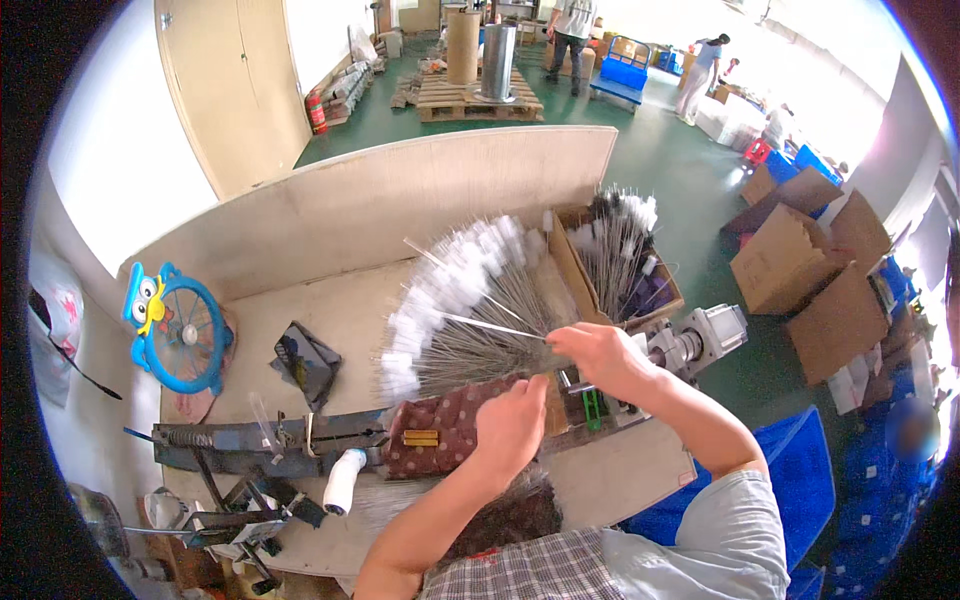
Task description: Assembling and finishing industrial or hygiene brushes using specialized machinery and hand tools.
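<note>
My right hand (600, 355) is closed in a pinch on the end of a thin white-looking stem (490, 325), which points left over the pile of brushes. Just below and to the left, my left hand (512, 425) is closed, with its fingertips by the bench machine; what they hold, if anything, cannot be made out. Beyond both hands, many white-tipped wire brushes (412, 325) lie fanned out on the bench. The machine's silver motor (715, 335) is right of my right hand, and a green part (592, 408) is below it. A brown dotted cloth (430, 460) lies beside my left hand.
A cardboard box of more brushes (625, 250) stands at the back right. Left on the bench are a blue fan (182, 335), a black bag (305, 360) and a white roll (344, 482). A low board (400, 200) edges the bench. Blue crates (790, 470) stand right.
</note>
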`<action>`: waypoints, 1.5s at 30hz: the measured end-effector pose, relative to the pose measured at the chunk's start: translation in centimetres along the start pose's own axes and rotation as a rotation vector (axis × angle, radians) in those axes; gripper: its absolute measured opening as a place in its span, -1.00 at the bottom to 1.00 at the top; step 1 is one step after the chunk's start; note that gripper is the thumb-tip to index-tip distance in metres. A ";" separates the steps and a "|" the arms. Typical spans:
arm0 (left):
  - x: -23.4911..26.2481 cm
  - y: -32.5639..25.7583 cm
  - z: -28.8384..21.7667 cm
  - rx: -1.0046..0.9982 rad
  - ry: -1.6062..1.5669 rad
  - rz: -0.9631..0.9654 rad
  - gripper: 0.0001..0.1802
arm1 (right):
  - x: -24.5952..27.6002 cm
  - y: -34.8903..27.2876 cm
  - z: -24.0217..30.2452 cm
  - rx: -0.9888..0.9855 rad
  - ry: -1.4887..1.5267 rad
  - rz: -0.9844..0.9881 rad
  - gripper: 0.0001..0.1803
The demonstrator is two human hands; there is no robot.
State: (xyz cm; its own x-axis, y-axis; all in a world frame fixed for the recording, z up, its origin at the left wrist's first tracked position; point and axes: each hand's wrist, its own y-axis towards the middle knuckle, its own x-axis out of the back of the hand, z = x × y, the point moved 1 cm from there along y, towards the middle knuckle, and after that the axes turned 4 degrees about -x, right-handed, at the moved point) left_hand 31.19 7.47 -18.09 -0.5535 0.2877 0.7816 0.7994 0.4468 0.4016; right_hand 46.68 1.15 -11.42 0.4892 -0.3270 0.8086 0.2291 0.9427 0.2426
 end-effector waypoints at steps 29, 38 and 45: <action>11.3 -15.2 6.0 1.066 -1.696 -0.798 -0.35 | -14.5 4.8 11.1 0.512 -0.013 0.039 -0.88; 7.9 -12.9 6.9 0.937 -0.236 -0.095 -0.46 | -13.8 5.3 11.3 0.522 -0.116 0.113 -0.89; 4.2 -12.5 6.3 0.920 -1.288 -0.661 -0.77 | -10.3 -1.1 8.3 0.558 0.024 0.219 -0.72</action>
State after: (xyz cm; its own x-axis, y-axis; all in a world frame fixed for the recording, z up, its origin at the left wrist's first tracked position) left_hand 17.41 8.42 -22.85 -0.8940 0.1065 -0.4352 0.2432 0.9311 -0.2717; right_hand 34.39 4.05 -15.59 0.4956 -0.1166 0.8607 -0.3524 0.8787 0.3219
